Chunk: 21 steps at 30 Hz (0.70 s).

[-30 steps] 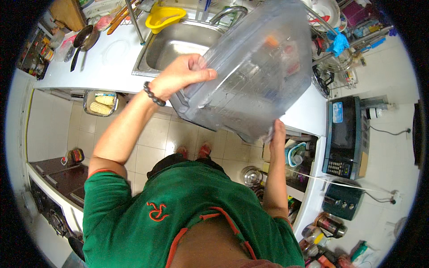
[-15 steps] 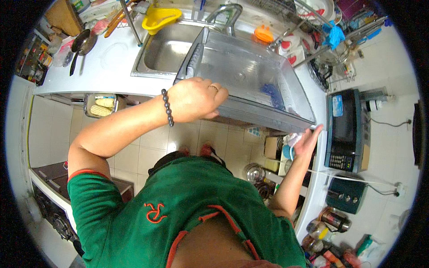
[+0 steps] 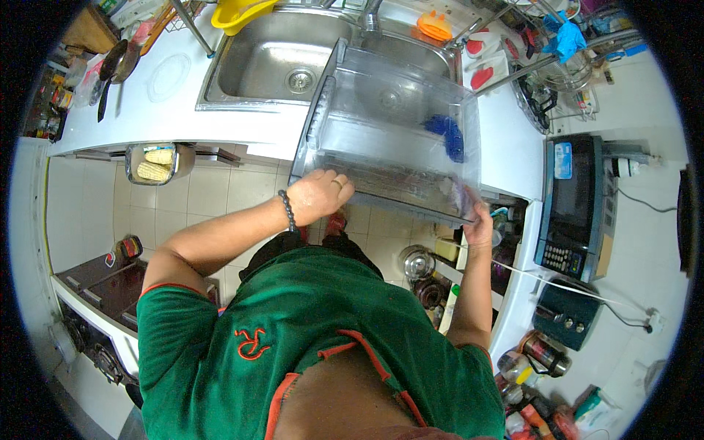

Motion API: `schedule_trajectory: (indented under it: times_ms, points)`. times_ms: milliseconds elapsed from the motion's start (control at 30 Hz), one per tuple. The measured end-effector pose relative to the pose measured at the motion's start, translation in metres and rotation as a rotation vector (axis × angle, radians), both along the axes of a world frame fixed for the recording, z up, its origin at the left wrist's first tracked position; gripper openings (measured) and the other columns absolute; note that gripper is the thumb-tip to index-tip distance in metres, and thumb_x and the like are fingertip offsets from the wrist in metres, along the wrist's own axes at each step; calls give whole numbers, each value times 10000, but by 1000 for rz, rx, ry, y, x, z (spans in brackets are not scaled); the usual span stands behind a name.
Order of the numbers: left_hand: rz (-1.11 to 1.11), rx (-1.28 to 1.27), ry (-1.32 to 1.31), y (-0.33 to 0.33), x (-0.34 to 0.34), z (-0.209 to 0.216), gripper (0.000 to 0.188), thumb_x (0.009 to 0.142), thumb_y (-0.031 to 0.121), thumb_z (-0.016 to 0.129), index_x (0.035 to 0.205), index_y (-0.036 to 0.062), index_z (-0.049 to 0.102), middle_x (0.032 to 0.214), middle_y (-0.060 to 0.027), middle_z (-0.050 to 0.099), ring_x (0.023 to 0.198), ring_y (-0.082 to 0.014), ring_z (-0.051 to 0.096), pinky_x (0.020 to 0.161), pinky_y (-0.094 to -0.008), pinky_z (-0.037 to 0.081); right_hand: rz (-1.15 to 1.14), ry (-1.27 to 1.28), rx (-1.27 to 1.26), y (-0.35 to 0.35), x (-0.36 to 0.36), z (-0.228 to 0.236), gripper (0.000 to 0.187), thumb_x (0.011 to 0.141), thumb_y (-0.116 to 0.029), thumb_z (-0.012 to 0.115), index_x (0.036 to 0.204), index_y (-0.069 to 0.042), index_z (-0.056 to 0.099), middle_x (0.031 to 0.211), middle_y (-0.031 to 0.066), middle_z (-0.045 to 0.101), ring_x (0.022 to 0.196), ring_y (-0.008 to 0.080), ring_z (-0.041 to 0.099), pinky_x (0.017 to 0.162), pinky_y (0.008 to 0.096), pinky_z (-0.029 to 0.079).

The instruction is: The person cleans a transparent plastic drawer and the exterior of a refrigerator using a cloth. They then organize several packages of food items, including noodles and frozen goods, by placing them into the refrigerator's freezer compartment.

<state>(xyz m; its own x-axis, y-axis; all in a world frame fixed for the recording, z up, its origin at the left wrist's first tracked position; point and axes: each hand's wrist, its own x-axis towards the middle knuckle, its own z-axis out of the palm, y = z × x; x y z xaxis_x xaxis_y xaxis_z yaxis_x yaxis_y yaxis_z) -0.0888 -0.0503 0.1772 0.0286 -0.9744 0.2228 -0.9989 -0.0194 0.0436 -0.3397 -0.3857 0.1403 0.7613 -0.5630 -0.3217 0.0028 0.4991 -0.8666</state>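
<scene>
A clear plastic drawer (image 3: pixel 374 158), like one from a fridge, spans from above the sink's right side out past the counter's front edge. My left hand (image 3: pixel 319 196), wearing a ring and a dark bead bracelet, is closed over its near rim, left of the middle. At the near right corner my right hand (image 3: pixel 478 226) grips the drawer from the side, fingers partly hidden by the plastic. A dark blue patch (image 3: pixel 445 137) shows at the drawer's right; whether it lies inside or is seen through the wall, I cannot tell.
The steel sink (image 3: pixel 213 92) is set into the white counter, a yellow basin (image 3: pixel 238 15) behind it. Corn cobs lie in a container (image 3: pixel 187 161) below the counter edge at left. A dark microwave (image 3: pixel 568 209) stands on the right counter. A white cord (image 3: pixel 535 271) runs beside my right arm.
The drawer has come back toward my body, uncovering more of the sink. My right hand has gone from an open palm under the corner to gripping it. My left hand stays on the rim.
</scene>
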Motion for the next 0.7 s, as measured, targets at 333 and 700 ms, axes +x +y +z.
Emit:
schedule_trajectory:
  times_ms: [333, 700]
  points:
    - [280, 163, 151, -8, -33, -53, 207, 710, 106, 526, 897, 24, 493, 918, -134, 551, 851, -254, 560, 716, -339, 467, -110, 500, -521, -17, 22, 10, 314, 791, -7, 565, 1105, 1, 568, 1027, 86, 614, 886, 169, 577, 768, 259, 451]
    - [457, -271, 565, -27, 34, -3, 613, 708, 165, 709, 1220, 6, 411, 1275, -202, 436, 1164, -357, 427, 991, -423, 326, 29, 317, -1642, -70, 177, -20, 417, 838, -145, 566, 1240, -69, 482, 1223, 222, 481, 1147, 333, 454, 953, 407, 377]
